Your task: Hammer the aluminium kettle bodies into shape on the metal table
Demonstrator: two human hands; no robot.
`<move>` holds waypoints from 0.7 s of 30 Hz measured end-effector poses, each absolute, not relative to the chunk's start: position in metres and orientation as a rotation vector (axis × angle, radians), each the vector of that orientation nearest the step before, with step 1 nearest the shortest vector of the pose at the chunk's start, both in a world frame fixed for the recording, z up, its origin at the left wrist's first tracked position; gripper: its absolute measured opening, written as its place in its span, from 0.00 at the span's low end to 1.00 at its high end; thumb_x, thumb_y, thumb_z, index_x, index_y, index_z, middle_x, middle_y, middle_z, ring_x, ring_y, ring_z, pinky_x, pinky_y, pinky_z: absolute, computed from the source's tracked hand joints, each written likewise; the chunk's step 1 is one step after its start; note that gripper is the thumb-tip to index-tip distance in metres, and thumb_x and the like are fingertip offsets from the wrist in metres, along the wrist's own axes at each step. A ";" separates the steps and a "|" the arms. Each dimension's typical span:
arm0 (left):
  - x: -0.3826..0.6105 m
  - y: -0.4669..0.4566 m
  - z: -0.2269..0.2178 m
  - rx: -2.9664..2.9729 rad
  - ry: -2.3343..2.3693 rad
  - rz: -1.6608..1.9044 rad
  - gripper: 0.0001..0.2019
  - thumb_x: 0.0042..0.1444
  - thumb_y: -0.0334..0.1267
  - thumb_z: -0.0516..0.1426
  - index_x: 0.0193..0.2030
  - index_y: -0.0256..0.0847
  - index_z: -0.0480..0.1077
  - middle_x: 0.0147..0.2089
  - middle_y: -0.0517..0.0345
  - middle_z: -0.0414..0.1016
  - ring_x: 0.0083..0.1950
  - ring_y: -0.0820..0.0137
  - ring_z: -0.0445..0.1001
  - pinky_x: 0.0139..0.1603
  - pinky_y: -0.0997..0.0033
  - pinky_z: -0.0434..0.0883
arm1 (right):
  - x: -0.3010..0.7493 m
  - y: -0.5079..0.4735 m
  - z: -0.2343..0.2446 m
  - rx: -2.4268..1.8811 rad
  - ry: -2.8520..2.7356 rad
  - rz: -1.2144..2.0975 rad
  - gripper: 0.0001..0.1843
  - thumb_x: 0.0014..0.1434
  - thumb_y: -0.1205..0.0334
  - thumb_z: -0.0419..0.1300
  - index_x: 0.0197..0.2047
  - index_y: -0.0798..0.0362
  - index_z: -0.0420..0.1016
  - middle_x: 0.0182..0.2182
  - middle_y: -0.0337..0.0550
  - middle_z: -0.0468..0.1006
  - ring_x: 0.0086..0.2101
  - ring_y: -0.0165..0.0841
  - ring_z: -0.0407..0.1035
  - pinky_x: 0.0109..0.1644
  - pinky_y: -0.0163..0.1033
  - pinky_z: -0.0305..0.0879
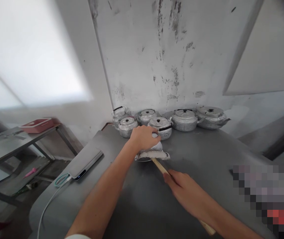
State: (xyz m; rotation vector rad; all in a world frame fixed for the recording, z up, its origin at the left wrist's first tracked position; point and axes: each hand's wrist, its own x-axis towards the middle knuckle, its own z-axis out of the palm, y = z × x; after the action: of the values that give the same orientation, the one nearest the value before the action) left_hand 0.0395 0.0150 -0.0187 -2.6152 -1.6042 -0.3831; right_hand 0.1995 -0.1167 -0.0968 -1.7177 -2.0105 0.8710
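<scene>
My right hand is wrapped round the wooden handle of a tool. Its whitish, long head lies crosswise at the handle's far end, against a small silvery metal vessel. Over the top of that vessel, my left hand is closed with the thumb and fingers curled. Hand and tool head hide much of the vessel, so its full shape cannot be made out. Just behind my left hand stand a lidded aluminium kettle with a black grip and a smaller lidded one.
More aluminium kettles line the back of the grey table by the stained wall. A power bank with a white cable lies at the left. Farther left, a pink basket sits on another table. Something at the right is pixelated.
</scene>
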 end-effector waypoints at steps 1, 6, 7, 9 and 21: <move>0.039 0.015 -0.019 -2.614 -1.598 -0.394 0.21 0.62 0.54 0.53 0.54 0.54 0.79 0.49 0.55 0.83 0.51 0.52 0.79 0.54 0.54 0.73 | 0.199 -0.117 -0.097 -1.712 -2.001 0.870 0.22 0.74 0.53 0.41 0.30 0.50 0.64 0.27 0.44 0.76 0.28 0.35 0.70 0.32 0.39 0.53; 0.038 0.017 -0.022 -2.624 -1.578 -0.395 0.21 0.62 0.54 0.52 0.55 0.55 0.79 0.49 0.56 0.83 0.51 0.53 0.79 0.54 0.56 0.73 | 0.202 -0.115 -0.100 -1.744 -2.017 0.864 0.22 0.73 0.53 0.42 0.29 0.50 0.64 0.28 0.45 0.78 0.30 0.37 0.72 0.34 0.39 0.53; 0.038 0.017 -0.022 -2.617 -1.583 -0.394 0.21 0.62 0.54 0.52 0.54 0.55 0.79 0.49 0.56 0.83 0.51 0.53 0.79 0.55 0.56 0.73 | 0.203 -0.114 -0.101 -1.737 -2.012 0.864 0.23 0.73 0.53 0.42 0.29 0.50 0.64 0.28 0.45 0.78 0.30 0.37 0.71 0.34 0.39 0.54; 0.039 0.017 -0.021 -2.606 -1.590 -0.393 0.20 0.62 0.54 0.53 0.54 0.54 0.79 0.49 0.56 0.83 0.51 0.53 0.79 0.55 0.56 0.72 | 0.203 -0.113 -0.102 -1.721 -1.994 0.856 0.23 0.73 0.51 0.41 0.29 0.50 0.64 0.27 0.44 0.77 0.28 0.36 0.70 0.33 0.39 0.53; 0.039 0.019 -0.023 -2.616 -1.589 -0.427 0.20 0.61 0.53 0.54 0.53 0.54 0.80 0.49 0.56 0.83 0.51 0.53 0.79 0.54 0.56 0.73 | 0.199 -0.118 -0.099 -1.700 -2.012 0.829 0.21 0.74 0.53 0.41 0.31 0.49 0.63 0.27 0.43 0.77 0.28 0.37 0.71 0.32 0.39 0.53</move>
State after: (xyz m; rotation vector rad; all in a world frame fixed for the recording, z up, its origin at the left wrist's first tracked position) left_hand 0.0394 0.0192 -0.0230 -2.6160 -1.5888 -0.4269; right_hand 0.1985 -0.1180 -0.0994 -1.6999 -2.0119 0.8294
